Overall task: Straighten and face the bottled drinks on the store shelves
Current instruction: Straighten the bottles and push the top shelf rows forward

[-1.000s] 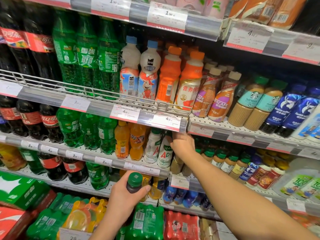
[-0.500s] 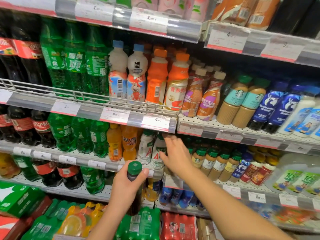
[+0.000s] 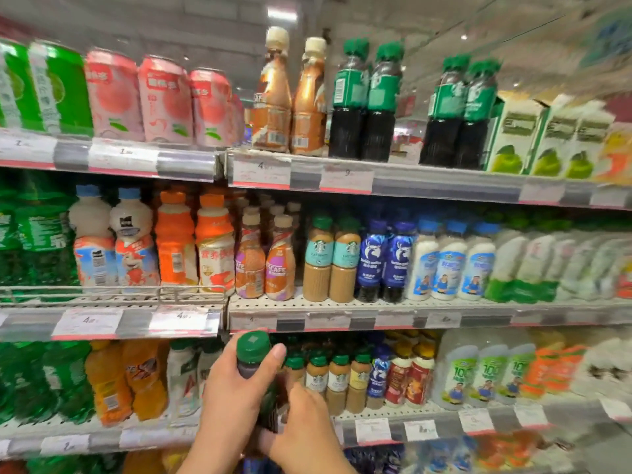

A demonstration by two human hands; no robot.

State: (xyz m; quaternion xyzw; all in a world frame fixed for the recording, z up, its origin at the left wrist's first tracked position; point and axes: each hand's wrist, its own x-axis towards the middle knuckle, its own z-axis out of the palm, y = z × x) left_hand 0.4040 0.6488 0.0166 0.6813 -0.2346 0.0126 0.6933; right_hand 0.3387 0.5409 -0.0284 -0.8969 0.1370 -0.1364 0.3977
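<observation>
Shelves (image 3: 427,311) w/ price tags | hands (image 3: 236,401) grip green-cap bottle (image 3: 253,350)

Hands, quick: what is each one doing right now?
Left hand: gripping the green-capped bottle near its top.
Right hand: fingers on the same bottle lower down; whether they grip it cannot be told.

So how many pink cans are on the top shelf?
3 at the front, side by side: left pink can, middle pink can, right pink can. A sliver of another shows behind the right one; more may be hidden.
</observation>
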